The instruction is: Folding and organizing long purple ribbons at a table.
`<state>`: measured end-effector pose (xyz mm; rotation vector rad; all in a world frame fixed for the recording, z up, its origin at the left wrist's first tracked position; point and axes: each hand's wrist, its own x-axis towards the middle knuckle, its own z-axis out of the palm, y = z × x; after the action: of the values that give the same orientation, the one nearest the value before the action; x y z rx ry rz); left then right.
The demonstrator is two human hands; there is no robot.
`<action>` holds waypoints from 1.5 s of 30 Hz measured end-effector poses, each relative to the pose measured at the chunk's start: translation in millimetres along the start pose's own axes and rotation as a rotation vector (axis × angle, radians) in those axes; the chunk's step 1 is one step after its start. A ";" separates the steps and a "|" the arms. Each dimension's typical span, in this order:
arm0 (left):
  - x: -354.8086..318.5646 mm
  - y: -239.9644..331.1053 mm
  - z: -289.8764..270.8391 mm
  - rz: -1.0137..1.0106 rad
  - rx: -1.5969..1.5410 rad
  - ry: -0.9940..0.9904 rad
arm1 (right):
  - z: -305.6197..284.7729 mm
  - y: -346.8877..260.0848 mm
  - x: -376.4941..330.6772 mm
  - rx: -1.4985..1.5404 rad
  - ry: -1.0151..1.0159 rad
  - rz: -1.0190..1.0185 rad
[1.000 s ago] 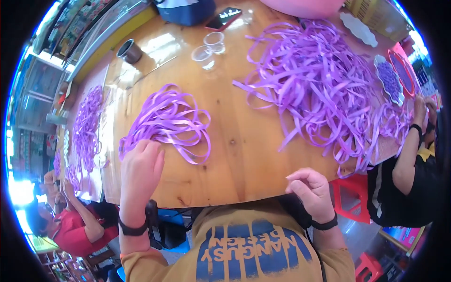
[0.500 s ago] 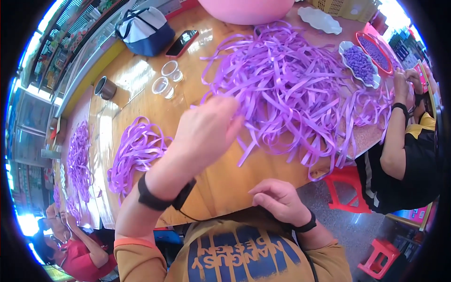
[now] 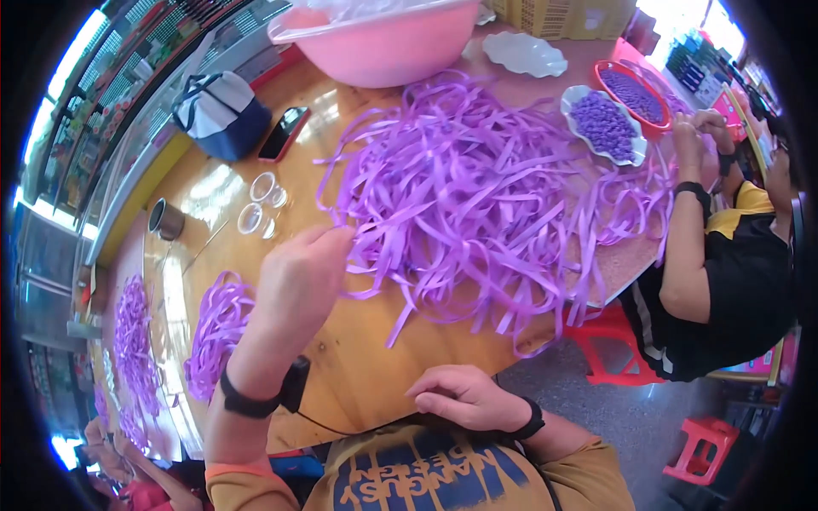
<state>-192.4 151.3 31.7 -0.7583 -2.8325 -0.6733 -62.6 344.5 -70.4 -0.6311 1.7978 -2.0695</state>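
Note:
A large tangled heap of purple ribbon loops covers the middle of the wooden table. My left hand is at the heap's left edge, back of the hand up, fingers bent and closed. Its fingertips meet the ribbons; whether one is pinched between them is hidden. Over the near table edge, close to my body, is my right hand. Its fingers curl in, with the thumb close to the forefinger, and nothing I can make out shows between them. Beside my left forearm lies a smaller purple ribbon bundle.
A pink basin stands behind the heap. Right of it are a white dish of purple beads and a red-rimmed bowl. Clear cups, a phone and a bag lie left. A co-worker sits right.
My view has shifted, so the table's things appear lower and further left and more of the basin shows. My left hand has drawn back leftward from over the heap to its edge.

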 end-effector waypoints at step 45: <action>-316.4 -119.0 -70.0 -0.690 -1.106 0.688 | 22.1 -99.4 37.1 -0.044 0.326 0.035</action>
<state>22.3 -112.6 -26.9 0.4198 -1.8459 -2.1265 -78.3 321.8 34.3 -0.2809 2.0137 -2.2162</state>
